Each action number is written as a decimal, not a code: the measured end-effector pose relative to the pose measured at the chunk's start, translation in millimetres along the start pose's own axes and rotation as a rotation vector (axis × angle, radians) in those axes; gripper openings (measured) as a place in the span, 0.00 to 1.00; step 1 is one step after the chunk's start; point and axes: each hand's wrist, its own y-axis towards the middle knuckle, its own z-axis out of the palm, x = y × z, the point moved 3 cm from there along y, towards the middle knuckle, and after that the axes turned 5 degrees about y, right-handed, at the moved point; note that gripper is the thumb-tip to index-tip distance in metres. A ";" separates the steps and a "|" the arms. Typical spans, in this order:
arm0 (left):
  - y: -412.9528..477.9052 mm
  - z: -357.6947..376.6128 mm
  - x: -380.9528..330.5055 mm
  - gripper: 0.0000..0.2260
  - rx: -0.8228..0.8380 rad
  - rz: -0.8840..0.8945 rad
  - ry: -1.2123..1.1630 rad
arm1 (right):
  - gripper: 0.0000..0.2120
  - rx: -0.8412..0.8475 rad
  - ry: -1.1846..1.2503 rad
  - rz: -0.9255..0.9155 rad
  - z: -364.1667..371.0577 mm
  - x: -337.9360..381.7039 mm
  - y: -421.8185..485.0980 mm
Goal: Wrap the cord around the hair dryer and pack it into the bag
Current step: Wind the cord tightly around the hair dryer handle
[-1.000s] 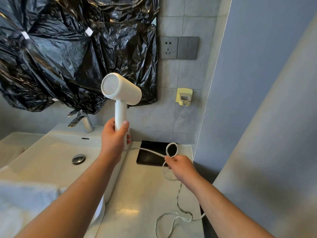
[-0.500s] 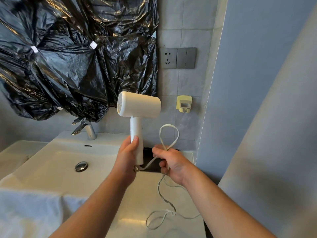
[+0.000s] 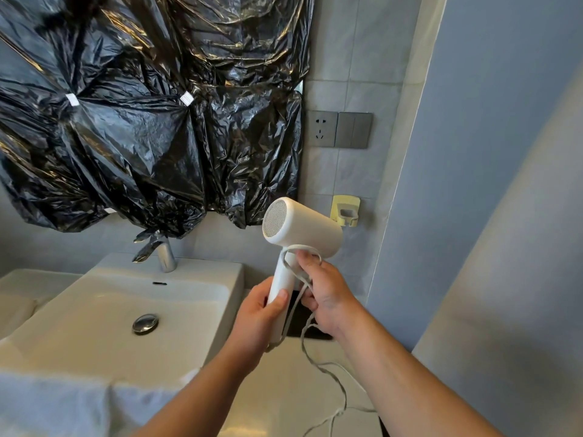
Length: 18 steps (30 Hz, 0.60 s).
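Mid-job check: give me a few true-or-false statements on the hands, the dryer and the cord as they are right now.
1. The left hand grips the hair dryer by its handle. True.
2. The cord is fully wound, with no slack. False: a long stretch trails down onto the countertop.
3. The right hand holds a loop of cord against the top of the handle. True.
4. The hair dryer lies in the sink. False: it is held up in the air, to the right of the sink.
5. Something is plugged into the wall socket. False: the socket has nothing in it.
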 end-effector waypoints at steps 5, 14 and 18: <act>11.1 -24.9 10.5 0.12 -0.066 0.115 0.327 | 0.16 -0.025 0.040 -0.023 19.1 -5.1 12.6; 46.0 -126.0 -31.2 0.19 -0.279 -0.075 -0.005 | 0.13 -0.011 -0.404 -0.074 24.9 7.2 31.8; 70.0 -127.2 -72.7 0.43 0.058 -0.004 0.507 | 0.16 0.064 -0.798 -0.073 38.3 19.4 36.7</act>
